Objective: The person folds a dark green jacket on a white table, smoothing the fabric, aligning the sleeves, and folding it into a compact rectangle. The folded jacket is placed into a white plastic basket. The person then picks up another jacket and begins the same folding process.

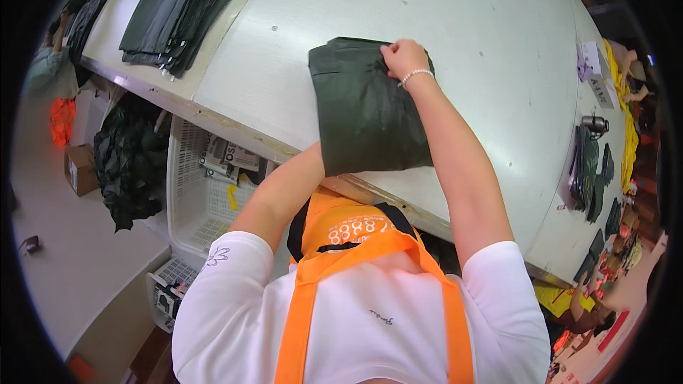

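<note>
Orange apron straps point(306, 313) over a white shirt fill the near edge, right under the camera. Beyond them a long pale worktop point(498, 43) runs from far left to right, its near edge just ahead of the chest. Below that edge on the left stands one white slatted plastic crate point(196, 192) on a pale floor, with a heap of dark cloth point(128, 163) and one cardboard box point(80, 168) further left.

On the worktop lie one folded dark green garment point(363, 110) in the middle, hanging slightly over the near edge, one stack of folded dark garments point(178, 11) at the far left, and a smaller dark pile point(589, 167) at the right beside one metal flask point(594, 124).

Right hand point(404, 58), arm stretched forward, a bead bracelet on the wrist, lies on the garment's far right corner, its grip closed, fingers curled, pinching the fabric. Left forearm reaches under the garment's near edge; the left hand is hidden, so I cannot tell its grip.
</note>
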A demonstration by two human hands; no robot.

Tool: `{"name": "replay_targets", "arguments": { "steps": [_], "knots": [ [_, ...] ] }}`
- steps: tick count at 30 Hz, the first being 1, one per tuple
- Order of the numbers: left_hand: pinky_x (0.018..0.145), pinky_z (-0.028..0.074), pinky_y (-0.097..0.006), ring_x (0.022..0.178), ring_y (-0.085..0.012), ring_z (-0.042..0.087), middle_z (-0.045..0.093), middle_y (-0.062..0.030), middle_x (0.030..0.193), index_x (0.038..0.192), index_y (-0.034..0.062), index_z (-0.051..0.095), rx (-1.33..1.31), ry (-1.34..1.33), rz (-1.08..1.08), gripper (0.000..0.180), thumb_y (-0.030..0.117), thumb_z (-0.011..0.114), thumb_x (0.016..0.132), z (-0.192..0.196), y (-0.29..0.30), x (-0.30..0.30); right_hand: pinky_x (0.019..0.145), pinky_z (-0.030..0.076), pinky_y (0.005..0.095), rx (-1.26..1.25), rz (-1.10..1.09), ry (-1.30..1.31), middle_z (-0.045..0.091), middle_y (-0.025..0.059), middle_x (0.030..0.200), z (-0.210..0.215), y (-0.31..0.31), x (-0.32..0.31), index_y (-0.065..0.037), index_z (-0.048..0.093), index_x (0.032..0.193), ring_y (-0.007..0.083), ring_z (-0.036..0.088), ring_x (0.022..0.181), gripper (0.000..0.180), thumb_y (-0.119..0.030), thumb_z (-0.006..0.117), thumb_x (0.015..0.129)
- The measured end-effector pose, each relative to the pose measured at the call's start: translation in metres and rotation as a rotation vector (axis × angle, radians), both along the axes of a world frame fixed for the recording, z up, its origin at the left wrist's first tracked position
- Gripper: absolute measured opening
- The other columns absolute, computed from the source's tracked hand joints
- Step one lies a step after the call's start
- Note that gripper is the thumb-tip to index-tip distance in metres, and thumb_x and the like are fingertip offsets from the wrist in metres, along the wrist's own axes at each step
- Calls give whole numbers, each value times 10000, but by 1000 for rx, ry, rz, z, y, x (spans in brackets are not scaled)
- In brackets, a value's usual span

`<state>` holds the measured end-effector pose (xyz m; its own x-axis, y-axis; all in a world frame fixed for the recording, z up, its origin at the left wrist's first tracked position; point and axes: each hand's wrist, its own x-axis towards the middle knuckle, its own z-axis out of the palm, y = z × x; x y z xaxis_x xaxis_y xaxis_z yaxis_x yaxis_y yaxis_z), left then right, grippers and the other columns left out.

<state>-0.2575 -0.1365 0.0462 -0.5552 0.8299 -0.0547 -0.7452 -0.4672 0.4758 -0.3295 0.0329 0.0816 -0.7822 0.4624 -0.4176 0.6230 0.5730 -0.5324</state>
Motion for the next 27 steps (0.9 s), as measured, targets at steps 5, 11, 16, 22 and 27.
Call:
{"name": "replay_targets", "arguments": {
  "steps": [5,11,16,22,27],
  "knots": [
    [971,371,-373,1151,-192,481,513,-89,1274,1305,81,461,-23,-31,35,440,331,454,944,-11,-6,-3,811,477,360,651,394,882,638,144,908,16,2,59,-9,539,1168,309,602,849,471,-313,646,824],
    [930,416,-354,1096,-188,520,546,-93,1225,1264,59,496,-88,-20,-31,405,305,469,943,-6,2,1,865,450,355,-106,-197,233,616,232,1042,-30,26,198,35,507,1226,304,597,963,627,-448,624,843],
    [895,453,-338,1050,-184,553,573,-97,1185,1229,40,526,-305,40,-57,379,283,481,942,-7,12,5,737,479,335,-89,-350,356,653,191,879,-50,18,201,39,567,1031,253,631,806,480,-401,637,851],
    [823,497,-319,986,-172,602,611,-109,1117,1214,31,541,-1077,82,-261,407,327,480,942,-22,-61,-34,671,484,333,-33,-420,408,658,174,786,-55,13,215,32,557,986,257,637,703,407,-344,644,857],
    [898,444,-342,1102,-276,558,584,-193,1181,1323,-9,425,-1282,614,112,600,392,556,897,24,-65,5,783,468,370,171,-220,178,612,242,1013,-31,5,204,45,482,1142,307,608,924,548,-385,645,842]
  ]
}}
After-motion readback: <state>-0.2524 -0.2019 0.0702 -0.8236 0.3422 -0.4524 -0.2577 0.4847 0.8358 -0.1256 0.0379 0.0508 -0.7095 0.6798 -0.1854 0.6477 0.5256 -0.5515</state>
